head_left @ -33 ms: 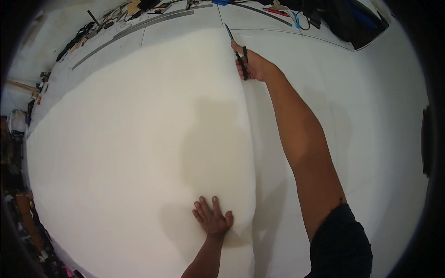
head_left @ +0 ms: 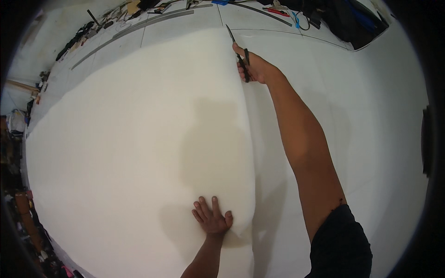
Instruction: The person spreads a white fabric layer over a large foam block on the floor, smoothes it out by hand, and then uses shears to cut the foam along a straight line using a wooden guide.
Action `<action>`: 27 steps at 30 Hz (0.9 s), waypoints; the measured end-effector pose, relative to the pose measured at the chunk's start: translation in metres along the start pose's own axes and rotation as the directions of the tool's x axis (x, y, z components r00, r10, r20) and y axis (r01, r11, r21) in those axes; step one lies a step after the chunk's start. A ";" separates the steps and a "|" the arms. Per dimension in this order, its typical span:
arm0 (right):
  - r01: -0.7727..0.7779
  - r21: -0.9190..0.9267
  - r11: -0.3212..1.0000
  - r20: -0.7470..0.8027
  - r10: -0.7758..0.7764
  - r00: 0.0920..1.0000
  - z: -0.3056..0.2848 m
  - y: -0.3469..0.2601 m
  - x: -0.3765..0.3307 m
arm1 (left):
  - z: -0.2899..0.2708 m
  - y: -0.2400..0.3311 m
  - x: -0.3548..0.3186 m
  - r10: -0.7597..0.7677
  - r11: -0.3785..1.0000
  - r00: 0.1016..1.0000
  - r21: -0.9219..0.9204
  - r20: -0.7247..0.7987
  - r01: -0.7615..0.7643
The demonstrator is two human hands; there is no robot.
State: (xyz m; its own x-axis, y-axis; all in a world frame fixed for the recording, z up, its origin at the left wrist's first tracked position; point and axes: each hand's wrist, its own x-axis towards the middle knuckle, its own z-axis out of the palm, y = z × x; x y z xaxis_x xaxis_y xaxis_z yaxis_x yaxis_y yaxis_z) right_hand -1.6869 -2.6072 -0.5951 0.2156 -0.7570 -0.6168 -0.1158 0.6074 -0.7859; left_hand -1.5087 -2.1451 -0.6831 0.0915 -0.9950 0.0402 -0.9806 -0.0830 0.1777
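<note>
A broad white work surface [head_left: 380, 116] is spreading across most of the view, its thin panel seams showing near the far side. At the far left, assorted clutter [head_left: 18, 123] is crowding the rim, too dim and small to sort out piece by piece. Next to it, a large sheet of soft cream-white material [head_left: 106, 139], looking like padding or batting, is covering the left and middle of the surface. Beyond its far edge, long grey metal strips [head_left: 155, 21] are lying at a slant.

The left hand [head_left: 213, 223] is pressing palm-down on the near part of the sheet, fingers spread and holding nothing, a little in from the sheet's long right edge. That edge is running almost straight away from the person, bending slightly in the fisheye.

Far along the same edge, black-handled scissors [head_left: 240, 60] are sitting at its far end, their long axis nearly following the edge and their tip pointing away and slightly left. The right hand [head_left: 255, 69] is curling around the handles from the right; whether the blades are parting, I cannot tell. It is this hand that is nearer the far corner, the left one staying well apart.

Farther right, a red-handled tool [head_left: 278, 12] and a dark bundle [head_left: 345, 18] are lying at the back, and a black sleeve [head_left: 342, 243] is covering the right upper arm.
</note>
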 end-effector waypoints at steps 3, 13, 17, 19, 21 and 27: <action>-0.058 0.032 0.998 -0.019 0.058 0.998 -0.006 0.015 -0.010 | 0.000 -0.002 0.007 0.001 1.000 1.000 -0.017 0.001 -0.001; -0.066 -0.003 0.998 -0.029 0.066 0.997 -0.019 0.014 -0.013 | -0.002 0.003 0.008 -0.025 0.999 1.000 0.030 -0.010 0.026; -0.072 0.015 0.997 -0.011 0.072 0.997 -0.013 0.011 -0.006 | 0.000 0.006 0.005 -0.007 1.000 0.999 0.028 -0.039 0.008; -0.079 0.040 0.996 -0.031 0.080 0.996 -0.012 0.008 -0.004 | 0.000 0.009 0.002 0.000 0.999 0.999 0.032 -0.053 0.002; -0.077 0.056 0.995 -0.077 0.081 0.994 -0.011 0.004 -0.002 | 0.002 0.010 -0.003 0.011 0.999 0.998 0.046 -0.059 -0.008; 0.039 0.054 0.998 -0.182 -0.029 0.983 -0.002 0.017 -0.005 | 0.003 0.005 -0.045 0.030 0.999 0.999 0.026 -0.043 -0.029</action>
State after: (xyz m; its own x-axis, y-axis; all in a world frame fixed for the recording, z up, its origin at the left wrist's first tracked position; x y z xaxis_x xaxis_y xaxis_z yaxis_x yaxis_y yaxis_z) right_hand -1.6920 -2.5935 -0.6050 0.0384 -0.8055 -0.5913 -0.0550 0.5891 -0.8062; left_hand -1.5185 -2.1013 -0.6873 0.0696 -0.9937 0.0876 -0.9870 -0.0558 0.1508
